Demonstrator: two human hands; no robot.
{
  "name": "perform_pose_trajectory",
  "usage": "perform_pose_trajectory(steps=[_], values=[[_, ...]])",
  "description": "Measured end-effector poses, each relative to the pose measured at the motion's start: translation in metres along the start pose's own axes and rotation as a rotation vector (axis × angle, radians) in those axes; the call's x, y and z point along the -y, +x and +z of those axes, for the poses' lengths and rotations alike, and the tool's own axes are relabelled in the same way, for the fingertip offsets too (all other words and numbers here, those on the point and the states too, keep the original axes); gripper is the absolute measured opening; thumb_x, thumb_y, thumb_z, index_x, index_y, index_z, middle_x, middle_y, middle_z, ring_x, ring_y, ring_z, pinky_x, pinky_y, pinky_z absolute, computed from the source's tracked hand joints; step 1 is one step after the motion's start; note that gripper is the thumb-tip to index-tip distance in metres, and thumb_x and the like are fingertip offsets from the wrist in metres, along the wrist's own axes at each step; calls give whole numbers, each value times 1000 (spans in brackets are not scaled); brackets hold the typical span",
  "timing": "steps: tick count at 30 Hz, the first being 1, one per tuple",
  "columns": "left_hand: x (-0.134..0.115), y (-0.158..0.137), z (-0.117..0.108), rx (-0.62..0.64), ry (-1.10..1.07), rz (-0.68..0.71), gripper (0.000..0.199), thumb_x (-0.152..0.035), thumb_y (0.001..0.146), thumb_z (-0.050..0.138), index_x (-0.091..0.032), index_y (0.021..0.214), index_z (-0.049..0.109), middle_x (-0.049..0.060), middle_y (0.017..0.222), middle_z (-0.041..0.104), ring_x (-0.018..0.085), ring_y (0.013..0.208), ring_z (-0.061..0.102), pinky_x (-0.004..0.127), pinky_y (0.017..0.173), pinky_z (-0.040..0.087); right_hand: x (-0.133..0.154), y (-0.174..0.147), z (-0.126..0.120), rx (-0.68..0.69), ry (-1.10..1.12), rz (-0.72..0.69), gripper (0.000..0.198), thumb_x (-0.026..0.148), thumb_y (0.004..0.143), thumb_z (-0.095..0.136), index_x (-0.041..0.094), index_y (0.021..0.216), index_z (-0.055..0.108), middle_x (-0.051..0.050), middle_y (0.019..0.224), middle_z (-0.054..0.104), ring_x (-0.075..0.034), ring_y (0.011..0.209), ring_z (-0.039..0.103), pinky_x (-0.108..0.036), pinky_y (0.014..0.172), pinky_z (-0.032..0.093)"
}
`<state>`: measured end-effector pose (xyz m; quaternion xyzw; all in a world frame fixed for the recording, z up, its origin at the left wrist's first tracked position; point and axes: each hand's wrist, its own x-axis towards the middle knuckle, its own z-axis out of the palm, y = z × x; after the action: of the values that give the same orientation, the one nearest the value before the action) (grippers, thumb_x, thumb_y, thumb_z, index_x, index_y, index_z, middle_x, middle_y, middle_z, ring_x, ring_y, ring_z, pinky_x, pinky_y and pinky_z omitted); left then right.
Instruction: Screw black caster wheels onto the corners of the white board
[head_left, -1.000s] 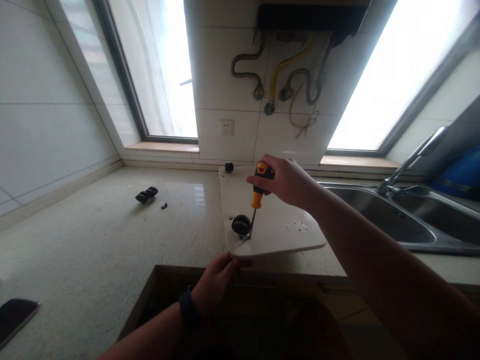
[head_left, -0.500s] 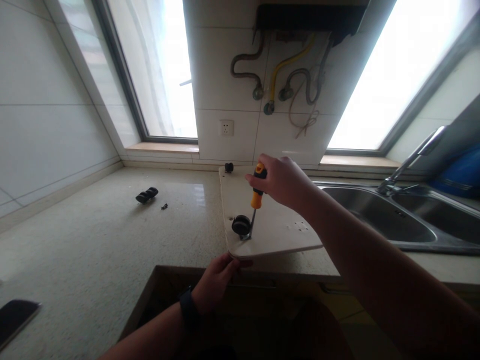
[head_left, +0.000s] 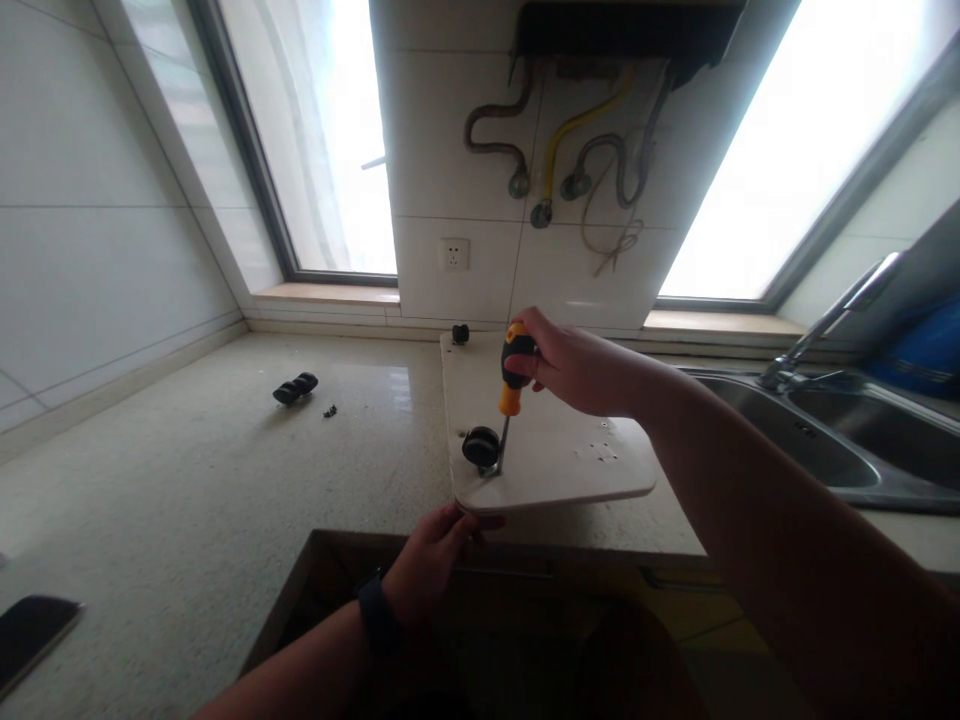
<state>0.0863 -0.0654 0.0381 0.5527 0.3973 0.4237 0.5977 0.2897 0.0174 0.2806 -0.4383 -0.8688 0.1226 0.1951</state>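
Note:
My right hand is closed round the yellow and black handle of a screwdriver. The shaft points down to the metal mounting plate of a black caster wheel, beside the wheel. That caster sits near the front left corner of a white board lying on the counter. My left hand grips the board's front left corner from below, its fingers partly under the edge. A second caster stands at the board's far left corner. Screw holes show on the board's right part.
Loose black casters and a few small screws lie on the counter to the left. A dark flat object rests at the lower left. A steel sink with a tap is at the right.
My right hand has shifted its grip on the screwdriver, with the fingers now wrapped further round the handle. The left hand still holds the board's corner. The view has moved slightly.

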Motion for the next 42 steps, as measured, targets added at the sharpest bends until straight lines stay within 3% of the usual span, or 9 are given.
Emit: perform_pose_trajectory(steps=[4, 12, 17, 26, 30, 37, 42], values=[[1, 0, -1, 3, 4, 2, 53, -62, 91, 60, -15, 112, 73, 12, 108, 76, 20, 81, 61, 31, 74, 46, 9, 3, 6, -75, -83, 78, 37, 53, 96, 50, 20, 112, 45, -6, 75, 68, -20, 61, 61, -32, 54, 37], [4, 1, -3, 4, 29, -1, 57, -65, 90, 59, -14, 109, 74, 9, 92, 74, 18, 75, 58, 30, 71, 45, 0, 14, 18, -235, -322, 167, 46, 63, 93, 49, 19, 109, 50, -8, 76, 64, -22, 61, 56, -33, 54, 31], [4, 2, -4, 8, 32, -2, 55, -64, 90, 59, -15, 110, 73, 10, 98, 75, 19, 80, 59, 30, 73, 46, -3, 1, 22, -293, -87, 134, 35, 57, 96, 50, 23, 101, 44, -4, 77, 63, -18, 61, 59, -31, 54, 37], [-5, 0, -6, 44, 40, 16, 52, -60, 94, 57, -14, 112, 72, 11, 101, 76, 19, 81, 59, 32, 76, 46, -8, -36, 18, -676, 260, 83, 32, 54, 93, 58, 28, 105, 43, 1, 78, 58, -16, 50, 61, -29, 41, 45], [-3, 1, -6, 49, 19, 17, 49, -57, 95, 57, -14, 113, 72, 12, 106, 76, 19, 81, 60, 32, 77, 47, -2, -44, 23, -664, 342, 2, 30, 50, 93, 61, 28, 105, 44, 2, 76, 58, -16, 50, 62, -30, 41, 49], [1, 2, -9, 68, 18, 32, 46, -55, 96, 57, -16, 116, 71, 13, 114, 76, 20, 85, 62, 33, 79, 48, 2, -42, 36, -613, 209, -42, 28, 47, 95, 59, 27, 109, 44, 1, 80, 58, -15, 56, 61, -31, 49, 50], [3, 2, -12, 73, 35, 45, 44, -52, 98, 56, -16, 116, 71, 12, 114, 75, 19, 85, 61, 33, 80, 48, 7, -36, 42, -567, 274, -78, 27, 44, 96, 57, 26, 110, 41, 1, 79, 58, -16, 58, 64, -30, 50, 51]])
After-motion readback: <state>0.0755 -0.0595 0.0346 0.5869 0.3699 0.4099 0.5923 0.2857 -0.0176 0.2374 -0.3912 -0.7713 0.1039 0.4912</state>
